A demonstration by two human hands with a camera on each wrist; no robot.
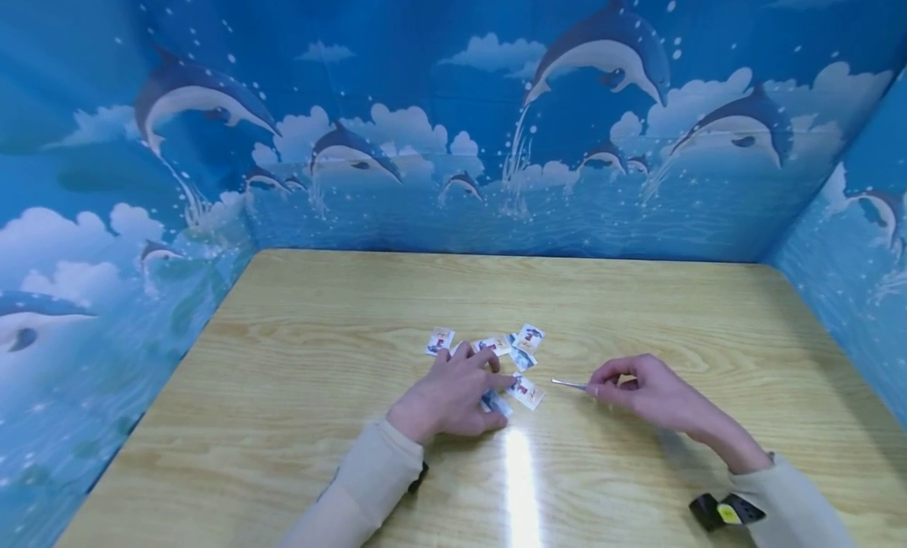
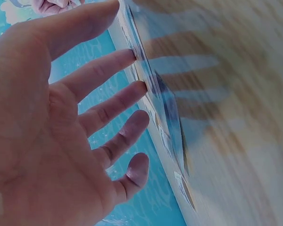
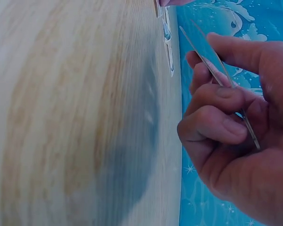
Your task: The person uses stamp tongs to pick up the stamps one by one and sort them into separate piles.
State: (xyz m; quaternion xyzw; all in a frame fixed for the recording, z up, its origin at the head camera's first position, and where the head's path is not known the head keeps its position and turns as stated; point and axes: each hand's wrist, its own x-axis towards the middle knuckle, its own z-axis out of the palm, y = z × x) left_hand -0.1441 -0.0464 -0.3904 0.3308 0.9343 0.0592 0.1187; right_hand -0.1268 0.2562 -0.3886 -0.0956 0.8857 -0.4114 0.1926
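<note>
My left hand (image 1: 453, 394) is spread palm down over a loose group of small stamp-like picture cards. Its index fingertip is right at the edge of one white-bordered card (image 1: 527, 393), and another card (image 1: 498, 405) lies partly under the hand. Seen from the left wrist, the fingers (image 2: 106, 113) extend toward the cards with nothing gripped. My right hand (image 1: 641, 390) holds metal tweezers (image 1: 569, 384) between thumb and fingers, to the right of the cards. Their two tips stand apart and hold nothing in the right wrist view, pointing toward the left hand.
Beyond the left hand lie several more cards, among them one at the left (image 1: 440, 340) and one overlapping a bluish piece at the right (image 1: 529, 338). The wooden table (image 1: 340, 304) is bordered by a blue dolphin-print curtain (image 1: 425, 75). A bright reflection crosses the front.
</note>
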